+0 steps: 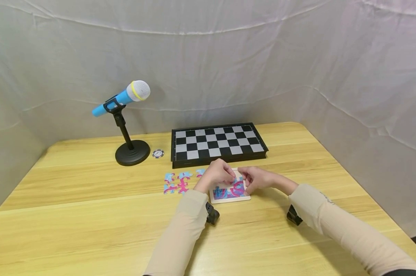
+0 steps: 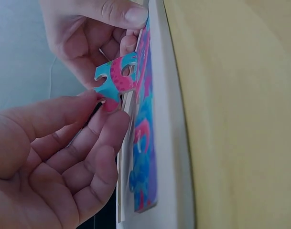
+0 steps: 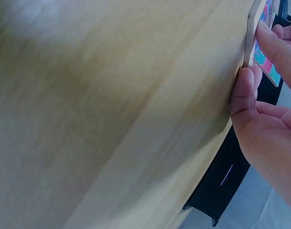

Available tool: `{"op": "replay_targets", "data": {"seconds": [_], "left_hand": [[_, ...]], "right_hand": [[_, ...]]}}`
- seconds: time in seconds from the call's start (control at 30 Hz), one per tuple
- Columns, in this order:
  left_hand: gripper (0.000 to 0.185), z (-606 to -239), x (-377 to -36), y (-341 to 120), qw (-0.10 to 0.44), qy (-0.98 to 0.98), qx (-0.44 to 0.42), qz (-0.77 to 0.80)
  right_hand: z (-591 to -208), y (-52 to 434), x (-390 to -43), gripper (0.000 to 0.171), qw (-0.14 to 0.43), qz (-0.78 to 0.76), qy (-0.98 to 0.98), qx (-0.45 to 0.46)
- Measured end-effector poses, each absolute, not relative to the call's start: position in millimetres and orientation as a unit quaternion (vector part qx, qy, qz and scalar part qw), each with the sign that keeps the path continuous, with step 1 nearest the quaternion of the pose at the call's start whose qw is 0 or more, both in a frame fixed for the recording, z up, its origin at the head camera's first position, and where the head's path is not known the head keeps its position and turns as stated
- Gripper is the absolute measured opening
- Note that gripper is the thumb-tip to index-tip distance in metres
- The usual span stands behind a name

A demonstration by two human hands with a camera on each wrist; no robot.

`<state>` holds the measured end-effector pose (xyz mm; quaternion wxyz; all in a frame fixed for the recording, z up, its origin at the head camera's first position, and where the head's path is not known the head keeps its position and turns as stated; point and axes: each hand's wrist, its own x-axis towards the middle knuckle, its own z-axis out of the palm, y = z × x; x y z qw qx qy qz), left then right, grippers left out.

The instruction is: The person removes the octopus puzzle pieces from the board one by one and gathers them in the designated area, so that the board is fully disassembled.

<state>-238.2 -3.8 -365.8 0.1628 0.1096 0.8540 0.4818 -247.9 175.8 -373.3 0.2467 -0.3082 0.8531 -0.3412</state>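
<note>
My left hand [image 1: 217, 174] is over the left part of a small jigsaw tray [image 1: 231, 200] with a pale rim. Between its thumb and fingers it pinches a blue and pink jigsaw piece [image 2: 117, 76], tilted up above the tray in the left wrist view. Joined blue, purple and pink pieces [image 2: 145, 124] fill the tray's near part; its far part shows bare backing. At the tray's right edge, my right hand [image 1: 261, 179] holds the rim, with the thumb [image 3: 278, 46] on one side and a fingertip against the edge. Several loose jigsaw pieces [image 1: 182, 185] lie left of the tray, some partly hidden by my left arm.
Behind the tray stands a black-and-white checkered board [image 1: 217, 142] in a black case. Farther left are a blue toy microphone [image 1: 125, 96] on a black stand [image 1: 133, 153] and a poker chip [image 1: 158, 153]. A pale curtain [image 1: 201, 69] hangs around the wooden table [image 1: 90, 226].
</note>
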Motion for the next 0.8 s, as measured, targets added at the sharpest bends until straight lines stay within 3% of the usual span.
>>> {"op": "replay_targets", "data": {"seconds": [0.4, 0.57, 0.8], "left_hand": [[0.008, -368, -238, -2, 0.146, 0.853, 0.096, 0.492], [0.007, -367, -240, -5, 0.136, 0.862, 0.107, 0.476], [0.006, -366, -241, -13, 0.144, 0.859, 0.091, 0.482]], "right_hand": [[-376, 177, -248, 0.055, 0.247, -0.347, 0.852, -0.306], [-375, 177, -248, 0.053, 0.247, -0.342, 0.854, -0.305], [-374, 177, -247, 0.076, 0.247, -0.335, 0.859, -0.296]]}}
